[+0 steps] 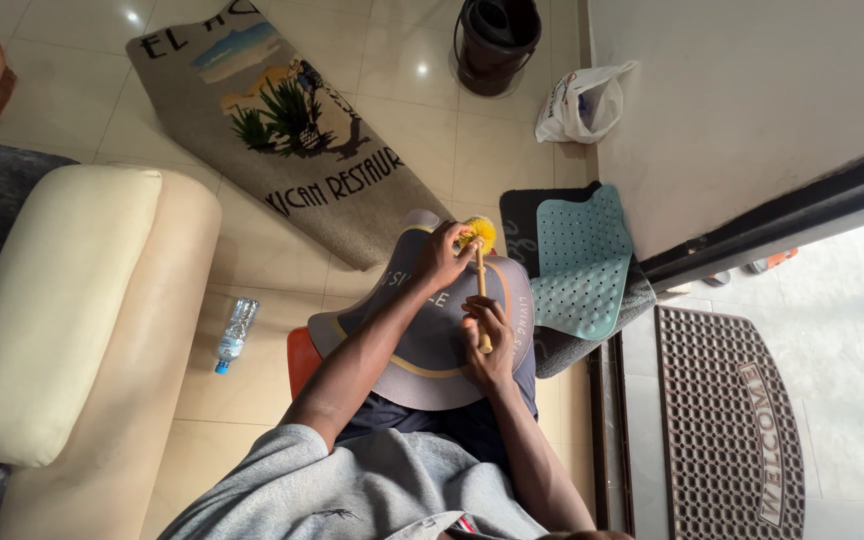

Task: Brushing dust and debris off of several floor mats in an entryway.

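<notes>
Brush [480,262] with a yellow bristle head and a pale wooden handle stands over a grey mat [422,340] draped across the person's lap, head at the mat's far edge, handle running back toward the body. Left hand [444,256] is up at the bristle head, fingers closed on or right beside it; which of the two I cannot tell. Right hand [489,345] is wrapped shut around the lower end of the handle. How far the work has got is hard to judge: the mat shows no suds, wet patch or visible dirt, so no finished or unfinished part can be made out, and the brush sits only at the far edge. Mat on the lap is rounded, grey with a thin yellow arc and pale lettering. Long printed floor mat [282,130] lies slantwise on the tiles ahead, beige, with dark lettering and a picture of green plants. Teal rubber mat [580,262] with rows of holes rests on a dark mat by the wall's lower corner. Brown doormat [727,420] with raised lettering lies outside the door track. White plastic bag [582,102] sits at the wall's base, dark bucket [495,42] near it. Clear bottle [234,333] with a blue cap lies beside the cream sofa arm [62,300].
</notes>
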